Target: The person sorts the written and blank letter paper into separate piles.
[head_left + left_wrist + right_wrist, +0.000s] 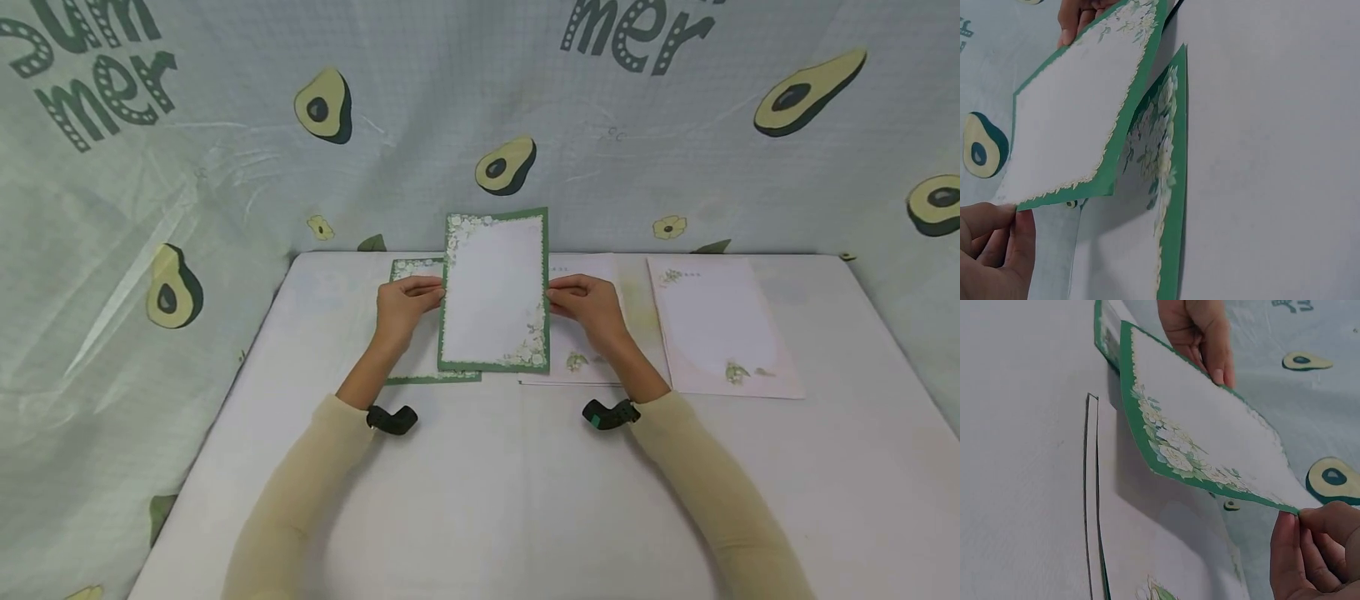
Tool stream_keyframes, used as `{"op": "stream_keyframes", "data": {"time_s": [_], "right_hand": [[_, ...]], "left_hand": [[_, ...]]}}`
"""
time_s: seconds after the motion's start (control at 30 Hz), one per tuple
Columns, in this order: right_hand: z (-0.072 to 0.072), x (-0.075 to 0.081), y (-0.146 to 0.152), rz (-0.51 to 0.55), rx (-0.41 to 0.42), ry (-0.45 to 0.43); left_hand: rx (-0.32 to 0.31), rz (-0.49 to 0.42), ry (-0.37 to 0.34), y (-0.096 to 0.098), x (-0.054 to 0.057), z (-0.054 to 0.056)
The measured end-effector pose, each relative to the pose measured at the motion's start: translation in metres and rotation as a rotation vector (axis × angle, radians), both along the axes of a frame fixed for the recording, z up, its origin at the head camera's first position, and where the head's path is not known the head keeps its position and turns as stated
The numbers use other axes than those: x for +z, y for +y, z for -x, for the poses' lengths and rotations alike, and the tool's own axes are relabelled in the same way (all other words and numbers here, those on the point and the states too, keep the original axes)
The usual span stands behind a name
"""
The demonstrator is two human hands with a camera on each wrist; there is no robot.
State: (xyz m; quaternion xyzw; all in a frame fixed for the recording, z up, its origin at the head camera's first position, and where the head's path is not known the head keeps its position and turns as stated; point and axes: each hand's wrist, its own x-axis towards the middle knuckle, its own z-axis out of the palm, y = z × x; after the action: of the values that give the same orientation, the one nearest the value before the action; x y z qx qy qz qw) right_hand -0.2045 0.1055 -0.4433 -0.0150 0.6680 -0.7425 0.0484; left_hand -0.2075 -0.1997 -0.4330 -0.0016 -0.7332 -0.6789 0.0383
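A sheet of green-bordered paper [495,292] with white flowers in two corners is held up off the table between both hands. My left hand [402,310] pinches its left edge between thumb and fingers, and my right hand [591,308] pinches the right edge. Below and to the left lies another green-bordered sheet [420,362], partly covered by the raised one. Beneath my right hand is a stack of pale pink floral paper [573,342]. In the right wrist view the raised sheet [1210,412] slants above the pink paper [1166,544].
Another pale pink sheet [727,325] lies on the right side of the white table [480,500]. Behind and to the left hangs a curtain [420,125] printed with avocados. A black wrist camera [392,420] sits on the left wrist and a second camera [609,414] on the right.
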Motion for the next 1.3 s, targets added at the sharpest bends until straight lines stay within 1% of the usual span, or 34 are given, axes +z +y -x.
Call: {"op": "stream_keyframes", "data": {"time_s": [0.17, 0.27, 0.47, 0.6, 0.73, 0.93, 1.03, 1.13, 1.2, 1.3], "right_hand": [[0.003, 0.003, -0.013, -0.020, 0.043, 0.010], [0.004, 0.003, -0.020, -0.026, 0.050, 0.002], [0.003, -0.001, -0.034, -0.032, 0.074, -0.033], [0.004, -0.003, -0.045, -0.058, 0.078, -0.011], [0.006, -0.004, -0.056, -0.078, 0.079, 0.006], [0.009, -0.003, -0.075, -0.092, 0.073, 0.012], [0.010, -0.004, -0.084, -0.121, 0.073, 0.008], [0.010, -0.007, -0.092, -0.149, 0.069, 0.000], [0.010, -0.010, -0.096, -0.170, 0.061, -0.013], [0.009, -0.012, -0.102, -0.185, 0.053, -0.019]], "left_hand": [[0.015, -0.028, -0.007, -0.013, 0.005, -0.004], [0.024, -0.031, -0.033, -0.020, 0.007, -0.008], [0.053, -0.001, -0.080, -0.035, 0.005, -0.014], [0.058, 0.021, -0.077, -0.045, 0.004, -0.015], [0.073, 0.023, -0.081, -0.054, 0.004, -0.016], [0.104, 0.040, -0.103, -0.070, 0.004, -0.018], [0.122, 0.036, -0.125, -0.077, 0.004, -0.018], [0.132, 0.026, -0.149, -0.082, 0.004, -0.016], [0.128, 0.016, -0.160, -0.084, 0.004, -0.015], [0.120, 0.023, -0.163, -0.087, 0.003, -0.013]]}}
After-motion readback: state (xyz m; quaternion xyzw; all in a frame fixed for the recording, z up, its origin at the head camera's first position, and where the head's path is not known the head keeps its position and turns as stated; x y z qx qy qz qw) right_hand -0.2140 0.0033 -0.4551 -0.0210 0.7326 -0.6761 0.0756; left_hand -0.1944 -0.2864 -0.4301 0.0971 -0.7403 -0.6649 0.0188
